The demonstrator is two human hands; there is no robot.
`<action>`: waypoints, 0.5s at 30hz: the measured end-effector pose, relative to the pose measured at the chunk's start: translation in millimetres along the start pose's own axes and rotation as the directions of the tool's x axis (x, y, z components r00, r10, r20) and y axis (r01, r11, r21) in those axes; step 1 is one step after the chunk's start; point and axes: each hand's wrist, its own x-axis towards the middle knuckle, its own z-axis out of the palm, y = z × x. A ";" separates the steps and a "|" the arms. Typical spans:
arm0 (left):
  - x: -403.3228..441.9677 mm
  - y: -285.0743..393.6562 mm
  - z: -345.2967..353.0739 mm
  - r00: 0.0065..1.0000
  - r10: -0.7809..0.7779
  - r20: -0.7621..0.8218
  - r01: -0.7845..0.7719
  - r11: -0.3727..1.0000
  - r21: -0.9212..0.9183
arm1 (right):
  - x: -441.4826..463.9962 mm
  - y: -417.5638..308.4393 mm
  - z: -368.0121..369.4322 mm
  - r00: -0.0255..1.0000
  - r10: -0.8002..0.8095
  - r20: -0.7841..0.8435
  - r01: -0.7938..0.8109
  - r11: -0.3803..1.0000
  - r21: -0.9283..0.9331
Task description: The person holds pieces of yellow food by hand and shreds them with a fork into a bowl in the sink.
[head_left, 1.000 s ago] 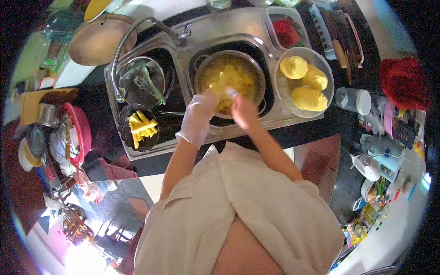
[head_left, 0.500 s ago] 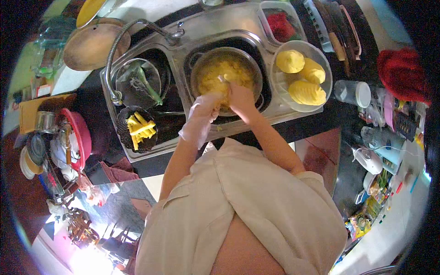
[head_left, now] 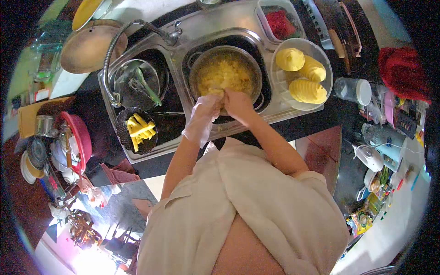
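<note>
In a clear plastic glove, my left hand (head_left: 207, 111) is closed round a small yellow piece (head_left: 215, 92) at the near rim of a metal pot (head_left: 259, 75). My bare right hand (head_left: 239, 107) is closed right beside it, and what its fingers hold is hidden. Yellow shreds (head_left: 227, 73) fill the pot, which sits in the right sink basin. To the right, a clear round bowl (head_left: 279, 94) holds several peeled yellow pineapples (head_left: 308, 91). At the left, a dark patterned bowl (head_left: 123, 131) contains yellow sticks (head_left: 140, 126).
A curved faucet (head_left: 107, 68) arches over the left basin, where a glass lid (head_left: 126, 80) and a green-handled tool (head_left: 149, 87) lie. Behind the pineapples is a box with a red item (head_left: 279, 25). A pink basin (head_left: 81, 137) stands left, a lidded jar (head_left: 363, 92) right.
The view has shifted slightly. Both hands have drawn back toward the pot's near rim and come together. The white item seen by my right fingers earlier is now out of sight.
</note>
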 end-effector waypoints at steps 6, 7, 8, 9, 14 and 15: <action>-3.9 40.2 17.4 0.864 -0.503 0.012 0.444 0.753 -0.486 | -2.8 -8.6 9.0 0.999 0.035 -0.036 -0.036 0.998 -0.043; 1.1 40.7 19.1 0.855 -0.518 -0.019 0.406 0.693 -0.596 | -4.8 -6.1 10.6 0.995 0.002 -0.098 -0.002 1.000 0.003; 4.5 40.1 16.9 0.857 -0.515 -0.020 0.404 0.697 -0.593 | -0.3 1.5 9.1 0.995 0.000 -0.103 0.000 1.000 0.005; -2.0 44.7 15.6 0.864 -0.501 0.060 0.398 0.605 -0.690 | -1.0 -5.5 -7.8 0.996 0.037 -0.084 -0.031 0.997 0.069; -8.7 59.1 10.6 0.839 -0.502 0.212 0.439 0.394 -0.808 | 2.4 2.4 -6.2 0.993 0.085 -0.079 -0.084 0.996 0.022; -5.1 61.7 7.9 0.846 -0.490 0.211 0.433 0.400 -0.807 | -3.9 -1.5 -2.0 0.965 -0.079 -0.248 0.088 0.996 0.022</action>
